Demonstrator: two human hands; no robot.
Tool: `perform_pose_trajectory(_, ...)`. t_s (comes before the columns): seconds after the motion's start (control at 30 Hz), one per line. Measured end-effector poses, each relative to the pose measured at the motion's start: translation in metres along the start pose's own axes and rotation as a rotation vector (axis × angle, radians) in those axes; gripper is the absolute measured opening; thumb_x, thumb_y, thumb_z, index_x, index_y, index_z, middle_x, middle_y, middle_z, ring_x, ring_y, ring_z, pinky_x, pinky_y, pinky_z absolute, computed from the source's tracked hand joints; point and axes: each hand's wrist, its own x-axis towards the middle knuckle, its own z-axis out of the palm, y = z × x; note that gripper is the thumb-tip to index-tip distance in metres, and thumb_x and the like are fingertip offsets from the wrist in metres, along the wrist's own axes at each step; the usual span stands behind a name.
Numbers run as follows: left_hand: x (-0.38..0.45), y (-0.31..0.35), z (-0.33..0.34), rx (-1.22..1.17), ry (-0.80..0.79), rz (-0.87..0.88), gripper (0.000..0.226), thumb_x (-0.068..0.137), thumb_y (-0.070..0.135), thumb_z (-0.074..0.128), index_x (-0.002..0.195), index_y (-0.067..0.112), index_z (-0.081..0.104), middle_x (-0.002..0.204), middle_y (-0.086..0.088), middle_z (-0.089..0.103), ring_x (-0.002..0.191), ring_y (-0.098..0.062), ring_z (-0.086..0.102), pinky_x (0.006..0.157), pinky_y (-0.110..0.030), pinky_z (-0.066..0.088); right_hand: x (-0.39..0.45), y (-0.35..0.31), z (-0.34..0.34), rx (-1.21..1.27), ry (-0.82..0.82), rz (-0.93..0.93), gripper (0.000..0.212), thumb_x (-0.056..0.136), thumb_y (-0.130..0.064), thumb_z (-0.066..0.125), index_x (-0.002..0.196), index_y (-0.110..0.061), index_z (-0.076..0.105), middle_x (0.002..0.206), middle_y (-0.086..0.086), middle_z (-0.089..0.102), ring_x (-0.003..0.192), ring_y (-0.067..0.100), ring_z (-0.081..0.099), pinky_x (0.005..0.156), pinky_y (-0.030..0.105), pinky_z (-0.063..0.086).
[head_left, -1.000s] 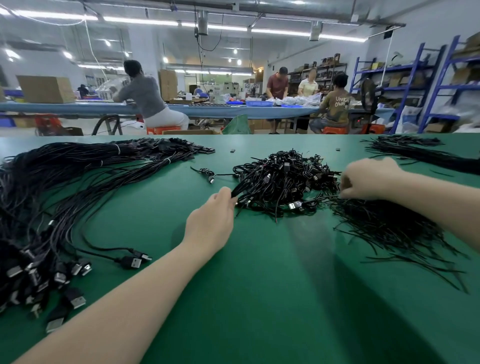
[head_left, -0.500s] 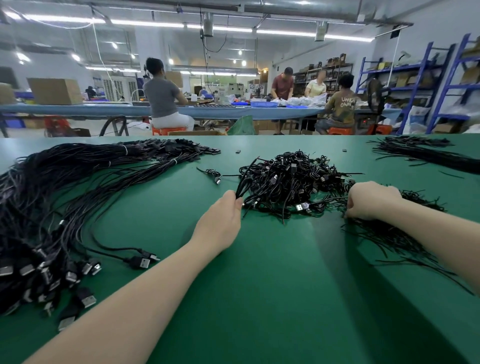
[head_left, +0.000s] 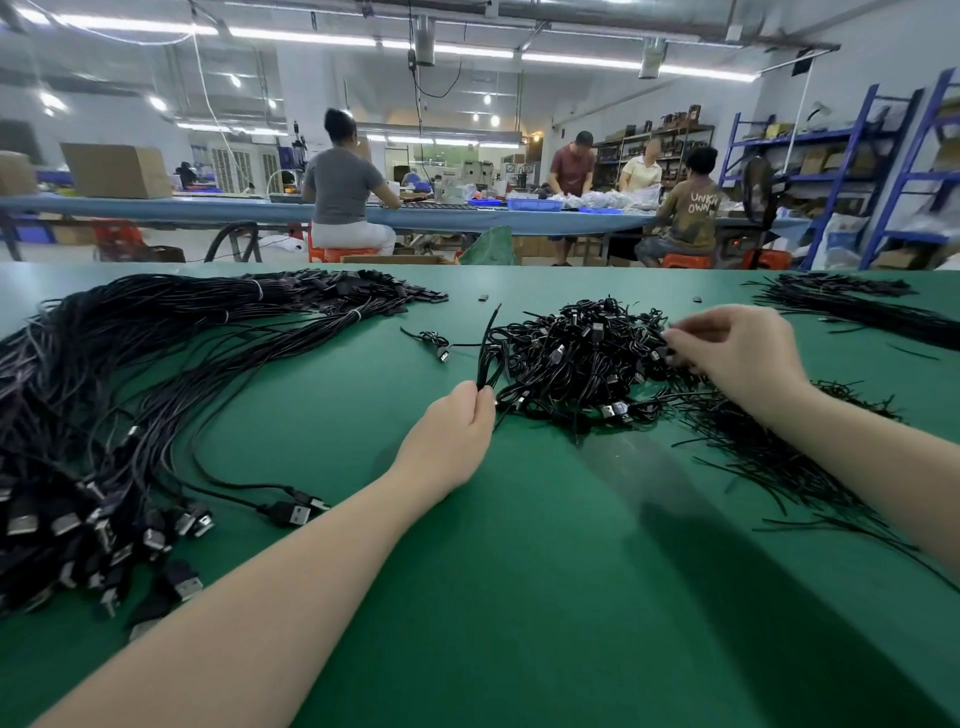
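Over the green desk, keeps the folded cable pinched in the left hand. Raises the right hand off the twist ties, fingers seemingly pinching one; binding likely next.

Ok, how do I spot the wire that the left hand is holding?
Find the green table and the tangled black heap in its middle. At the heap's left edge the left hand pinches a folded cable. It alone stands up, clear of the tangle.
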Motion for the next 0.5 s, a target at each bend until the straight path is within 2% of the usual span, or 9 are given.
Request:
perform_pose_trajectory(0.03,0.001,-0.001,0.000,-0.013,-0.001,-0.008,0.038,0.101,0.038,0.028,0.077,0.010,0.037,0.070,-0.006,0.047,0.062,-0.023,0.038,0.062,-0.037,0.037,-0.007,-0.013,0.006,0.096,-0.055,-0.027,0.003,0.083,-0.020,0.071,0.086,-0.022,0.070,0.076,-0.005,0.071,0.067,0.009,0.067,0.067,0.017,0.055)
perform_pose_trajectory(0.07,0.002,-0.002,0.000,-0.023,-0.003,-0.013,0.039,0.101,0.038,0.028,0.079,0.008,0.039,0.072,-0.007,0.049,0.063,-0.022,0.040,0.064,-0.038,0.039,-0.014,-0.025,0.014,0.150,-0.099,-0.067,0.009,0.083,-0.018,0.071,0.083,-0.027,0.067,0.078,-0.006,0.071,0.071,0.011,0.068,0.070,0.018,0.056)
perform_pose_trajectory(0.13,0.003,-0.003,0.001,-0.041,-0.016,-0.009,0.043,0.101,0.039,0.029,0.084,0.002,0.041,0.075,-0.008,0.050,0.066,-0.022,0.042,0.067,-0.040,0.042,-0.027,-0.044,0.031,0.173,-0.124,-0.187,0.014,0.081,-0.019,0.073,0.081,-0.031,0.067,0.080,-0.012,0.070,0.074,0.005,0.067,0.073,0.016,0.055)
perform_pose_trajectory(0.23,0.003,-0.004,0.001,-0.062,-0.052,0.013,0.044,0.101,0.043,0.032,0.089,0.001,0.041,0.076,-0.009,0.048,0.066,-0.022,0.041,0.066,-0.041,0.040,-0.042,-0.065,0.057,0.175,-0.101,-0.378,0.008,0.081,-0.019,0.074,0.086,-0.025,0.072,0.080,-0.018,0.068,0.074,0.000,0.065,0.075,0.014,0.053)
perform_pose_trajectory(0.3,0.002,-0.004,0.002,-0.106,-0.079,0.016,0.039,0.100,0.042,0.036,0.086,0.006,0.039,0.075,-0.010,0.046,0.065,-0.022,0.040,0.065,-0.043,0.039,-0.049,-0.072,0.072,0.186,-0.116,-0.426,0.006,0.082,-0.016,0.074,0.085,-0.020,0.073,0.078,-0.014,0.069,0.073,0.002,0.064,0.074,0.021,0.054)
perform_pose_trajectory(0.37,0.002,-0.005,0.004,-0.037,-0.085,0.034,0.032,0.100,0.038,0.038,0.085,0.011,0.038,0.076,-0.009,0.047,0.066,-0.028,0.045,0.067,-0.043,0.042,-0.053,-0.075,0.081,0.171,-0.138,-0.466,0.005,0.082,-0.013,0.073,0.085,-0.017,0.073,0.078,-0.010,0.070,0.072,0.006,0.065,0.073,0.028,0.054)
perform_pose_trajectory(0.5,-0.001,-0.003,0.006,0.125,-0.043,0.090,0.018,0.100,0.030,0.039,0.099,0.014,0.046,0.095,-0.013,0.060,0.091,-0.037,0.056,0.077,-0.044,0.046,-0.057,-0.076,0.088,0.130,-0.180,-0.485,0.006,0.081,-0.015,0.071,0.085,-0.019,0.073,0.074,-0.015,0.067,0.071,0.001,0.063,0.075,0.027,0.053)
